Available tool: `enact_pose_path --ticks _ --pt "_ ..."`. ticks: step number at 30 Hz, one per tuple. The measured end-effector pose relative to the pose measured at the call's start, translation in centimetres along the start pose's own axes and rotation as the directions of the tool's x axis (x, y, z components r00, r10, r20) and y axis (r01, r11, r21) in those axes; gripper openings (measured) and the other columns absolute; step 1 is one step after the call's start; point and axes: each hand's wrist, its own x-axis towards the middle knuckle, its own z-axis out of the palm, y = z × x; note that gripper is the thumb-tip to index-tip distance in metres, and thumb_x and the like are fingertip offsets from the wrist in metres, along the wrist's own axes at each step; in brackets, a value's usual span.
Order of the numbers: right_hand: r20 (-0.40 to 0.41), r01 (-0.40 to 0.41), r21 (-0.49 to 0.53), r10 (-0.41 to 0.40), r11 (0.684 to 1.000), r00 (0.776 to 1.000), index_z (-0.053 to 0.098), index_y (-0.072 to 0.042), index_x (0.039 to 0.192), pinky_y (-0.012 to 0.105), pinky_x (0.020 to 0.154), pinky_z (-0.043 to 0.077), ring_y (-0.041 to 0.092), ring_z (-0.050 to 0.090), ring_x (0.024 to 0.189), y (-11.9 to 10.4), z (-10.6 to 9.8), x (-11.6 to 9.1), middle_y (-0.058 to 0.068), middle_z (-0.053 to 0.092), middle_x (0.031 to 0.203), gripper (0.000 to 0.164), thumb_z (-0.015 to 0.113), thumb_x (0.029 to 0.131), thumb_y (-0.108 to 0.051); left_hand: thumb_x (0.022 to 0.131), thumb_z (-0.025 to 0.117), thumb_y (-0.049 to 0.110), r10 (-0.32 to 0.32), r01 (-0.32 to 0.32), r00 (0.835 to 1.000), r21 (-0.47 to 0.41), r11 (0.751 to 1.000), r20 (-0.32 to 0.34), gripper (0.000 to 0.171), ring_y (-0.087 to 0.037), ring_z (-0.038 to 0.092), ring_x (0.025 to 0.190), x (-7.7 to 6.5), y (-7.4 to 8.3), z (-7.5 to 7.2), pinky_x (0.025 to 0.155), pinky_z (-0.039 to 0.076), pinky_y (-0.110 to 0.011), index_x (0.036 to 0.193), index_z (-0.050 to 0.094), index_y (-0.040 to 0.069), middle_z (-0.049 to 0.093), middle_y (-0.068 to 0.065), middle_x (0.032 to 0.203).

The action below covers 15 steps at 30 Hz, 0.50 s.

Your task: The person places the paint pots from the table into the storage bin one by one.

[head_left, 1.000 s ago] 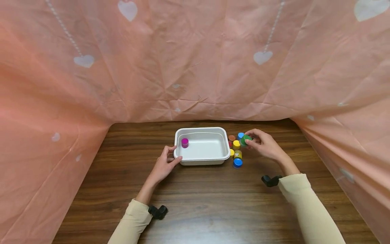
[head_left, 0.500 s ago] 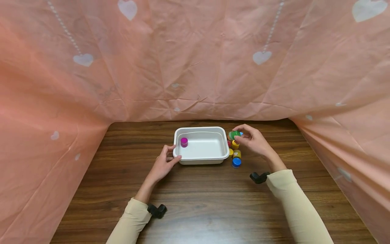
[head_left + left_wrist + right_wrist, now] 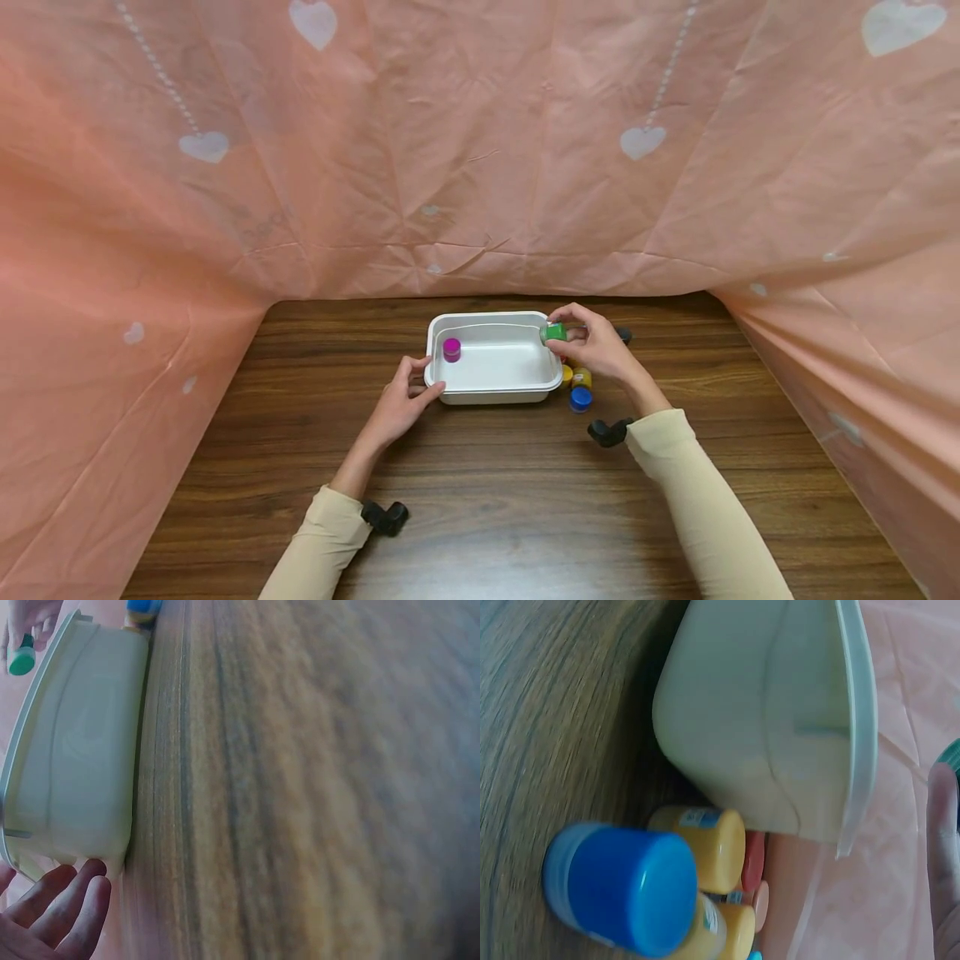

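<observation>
A white plastic tray [image 3: 491,317] stands on the table, and one small purple-lidded jar [image 3: 452,350] is inside it near the left end. My left hand [image 3: 400,408] holds the tray's near left corner, thumb at the front rim and fingers against the end wall. My right hand [image 3: 598,346] pinches a small green jar [image 3: 553,332] between thumb and fingers, tilted, over the tray's right end. Beyond the tray's right side wall [image 3: 735,697] stand several small jars, among them a blue-lidded jar [image 3: 630,885], a yellow jar [image 3: 714,849] and a red jar [image 3: 754,862]. The right hand partly hides this group in the head view.
The dark wood-grain table [image 3: 480,483] stretches in front of the tray. A pink curtain [image 3: 465,167] with white hearts hangs behind and at both sides. A small dark object [image 3: 624,335] shows behind the right hand. Black cameras [image 3: 386,518] sit on both wrists.
My right hand has carried the green jar leftward, from beside the jar group to over the tray's right end. The left hand stays at the tray's corner.
</observation>
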Motion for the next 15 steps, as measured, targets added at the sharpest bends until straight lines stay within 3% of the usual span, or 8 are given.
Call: enact_pose_path --ticks 8,15 --pt "0.027 0.043 -0.059 -0.041 0.997 0.999 0.067 -0.006 0.130 0.019 0.081 0.055 0.036 0.065 0.106 -0.4 1.8 1.0 0.017 0.055 0.127 0.038 0.077 0.094 -0.007 0.100 0.072 0.028 0.000 0.000 1.000 0.003 1.000 0.008 0.044 -0.037 0.068 0.117 -0.1 -0.1 -0.1 0.096 0.057 -0.046 0.129 0.049 0.006 0.050 -0.016 0.156" --pt "0.012 0.044 0.011 -0.044 0.999 0.999 0.064 -0.002 0.122 0.019 0.080 0.052 0.029 0.061 0.102 -0.4 3.6 2.1 0.013 0.059 0.124 0.039 0.083 0.088 -0.007 0.100 0.072 0.029 -0.005 0.005 1.000 0.002 1.000 0.008 0.044 -0.037 0.068 0.118 -0.1 0.1 -0.2 0.096 0.057 -0.045 0.129 0.049 0.007 0.050 -0.015 0.156"
